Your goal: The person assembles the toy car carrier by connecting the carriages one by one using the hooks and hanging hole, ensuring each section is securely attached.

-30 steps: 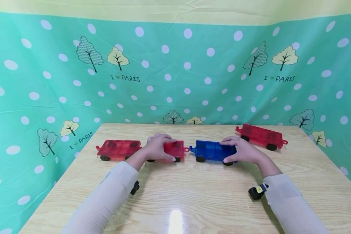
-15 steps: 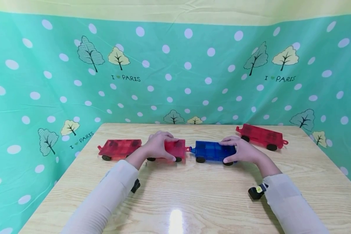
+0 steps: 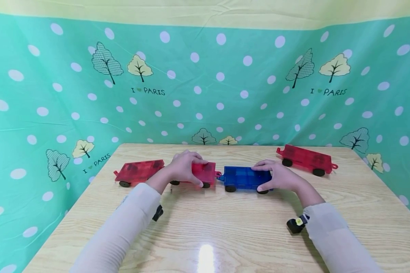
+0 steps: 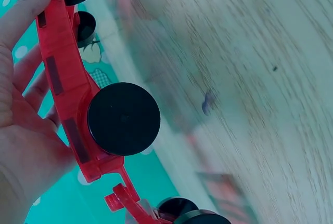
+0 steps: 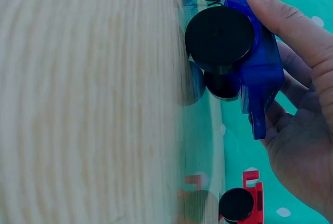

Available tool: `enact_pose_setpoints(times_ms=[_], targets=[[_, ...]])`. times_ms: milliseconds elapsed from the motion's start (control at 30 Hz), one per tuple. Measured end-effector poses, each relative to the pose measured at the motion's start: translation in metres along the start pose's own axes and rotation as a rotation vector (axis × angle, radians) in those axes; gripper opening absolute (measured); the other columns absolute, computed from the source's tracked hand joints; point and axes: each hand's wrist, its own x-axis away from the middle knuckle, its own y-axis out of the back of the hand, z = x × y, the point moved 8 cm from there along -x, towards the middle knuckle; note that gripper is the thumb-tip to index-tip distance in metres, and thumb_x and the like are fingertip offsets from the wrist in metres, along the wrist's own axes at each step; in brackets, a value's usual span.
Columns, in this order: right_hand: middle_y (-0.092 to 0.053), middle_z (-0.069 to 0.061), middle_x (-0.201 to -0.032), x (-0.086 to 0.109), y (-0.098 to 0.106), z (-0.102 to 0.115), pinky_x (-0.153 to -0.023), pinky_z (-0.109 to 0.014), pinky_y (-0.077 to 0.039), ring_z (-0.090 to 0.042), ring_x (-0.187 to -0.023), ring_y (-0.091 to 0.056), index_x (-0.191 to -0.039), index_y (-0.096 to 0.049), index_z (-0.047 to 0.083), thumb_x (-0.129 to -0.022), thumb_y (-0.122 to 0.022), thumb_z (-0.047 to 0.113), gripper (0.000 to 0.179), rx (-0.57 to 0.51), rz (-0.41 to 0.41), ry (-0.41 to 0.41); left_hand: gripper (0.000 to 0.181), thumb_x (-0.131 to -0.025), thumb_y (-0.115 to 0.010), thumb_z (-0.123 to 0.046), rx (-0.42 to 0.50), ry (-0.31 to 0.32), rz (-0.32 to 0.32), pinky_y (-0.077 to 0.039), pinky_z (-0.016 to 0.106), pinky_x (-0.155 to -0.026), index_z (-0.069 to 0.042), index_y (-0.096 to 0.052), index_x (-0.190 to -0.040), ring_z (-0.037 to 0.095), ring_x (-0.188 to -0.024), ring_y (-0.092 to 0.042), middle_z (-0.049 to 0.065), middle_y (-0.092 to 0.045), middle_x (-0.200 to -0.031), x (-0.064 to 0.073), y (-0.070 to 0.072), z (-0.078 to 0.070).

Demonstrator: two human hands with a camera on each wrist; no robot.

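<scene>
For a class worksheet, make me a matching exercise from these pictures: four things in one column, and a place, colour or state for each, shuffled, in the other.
Column one
1. Left hand
2. Blue wagon
3. Table
4. Cloth

Column two
A. pale, with a wood grain
B. held by the right hand
C. green-blue, with pale dots
D. gripping a red wagon

Right pairs: 1-D, 2-B, 3-A, 4-C

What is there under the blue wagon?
Black wheels are under the blue wagon, with the wooden table below. The wagon's central underside is hidden behind wheels and body.
</scene>
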Motion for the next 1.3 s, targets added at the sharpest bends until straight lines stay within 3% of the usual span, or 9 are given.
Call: enact_pose_setpoints(times_ms=[533,833,1300], targets=[[-0.047,-0.016,-0.140,-0.001,-0.004,0.004,-0.102,-0.056,-0.039,-0.040,-0.133,-0.036,-0.135,-0.060,0.010,-0.072,-0.087,0.037,0.074,-0.024,0.003,-0.001,0.076,-0.063,-0.091,-0.043,0.079,0.013,0.012,-0.030,0.055,-0.104,-0.024,-0.065,-0.131,0.025,-0.129,-0.040,0.000,-0.056,-0.134,0.001,-0.009,0.009],[-0.048,-0.016,-0.140,-0.001,-0.003,0.005,-0.102,-0.056,-0.039,-0.040,-0.133,-0.037,-0.134,-0.061,0.010,-0.071,-0.087,0.038,0.074,-0.012,0.004,-0.001,0.076,-0.062,-0.092,-0.040,0.077,0.007,-0.001,-0.028,0.057,-0.103,-0.023,-0.065,-0.130,0.026,-0.129,-0.041,0.001,-0.056,-0.133,0.002,-0.007,0.015],[-0.048,-0.014,-0.140,-0.001,-0.008,0.009,-0.102,-0.055,-0.040,-0.039,-0.132,-0.039,-0.134,-0.061,0.011,-0.071,-0.087,0.038,0.074,-0.035,-0.001,0.000,0.077,-0.062,-0.093,-0.038,0.104,0.025,0.046,-0.029,0.056,-0.106,-0.024,-0.064,-0.132,0.028,-0.132,-0.037,0.003,-0.054,-0.136,0.008,-0.016,0.023]])
